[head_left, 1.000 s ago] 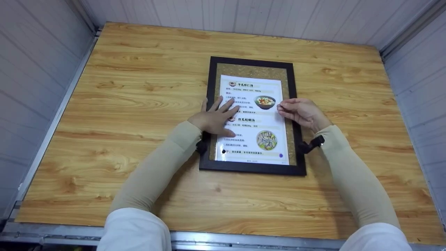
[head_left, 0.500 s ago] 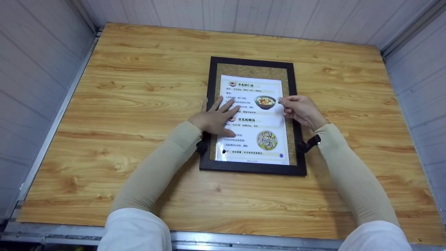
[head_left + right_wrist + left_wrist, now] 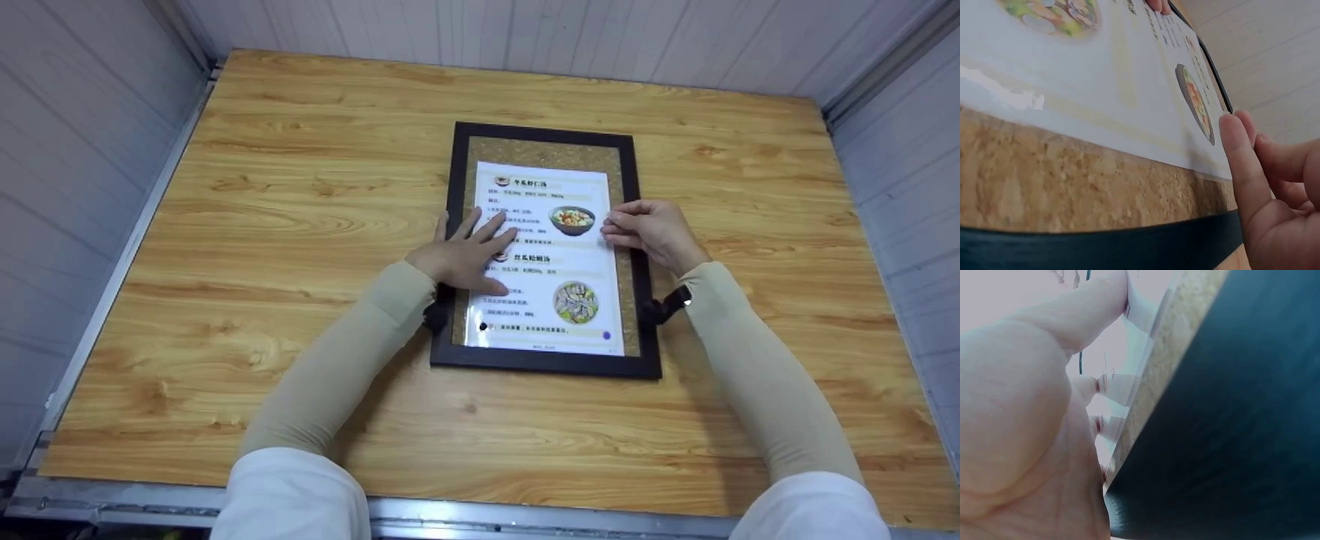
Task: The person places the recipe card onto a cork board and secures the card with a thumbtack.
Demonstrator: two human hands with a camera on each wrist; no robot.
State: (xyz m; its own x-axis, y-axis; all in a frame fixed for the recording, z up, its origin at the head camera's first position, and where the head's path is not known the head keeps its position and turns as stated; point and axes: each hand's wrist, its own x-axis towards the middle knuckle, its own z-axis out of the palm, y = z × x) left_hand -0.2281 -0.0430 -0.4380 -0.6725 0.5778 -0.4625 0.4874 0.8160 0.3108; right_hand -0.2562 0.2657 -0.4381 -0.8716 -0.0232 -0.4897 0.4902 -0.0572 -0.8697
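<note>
A cork board in a dark frame lies on the table, with a glossy recipe sheet on it. A dark round pin head shows at the sheet's lower left and a purple one at its lower right. With fingers spread, my left hand rests flat across the sheet's left side and the frame. At the sheet's right edge, beside the soup bowl picture, my right hand pinches a tiny pale thing between thumb and fingertips; its kind is mostly hidden.
The wood-grain table extends around the board on every side. Pale panel walls stand at the back and both sides. A metal rail runs along the front edge.
My right hand has shifted slightly along the sheet's right edge, and its fingers have changed their pinch on the tiny thing. My left hand and the sheet stay in place.
</note>
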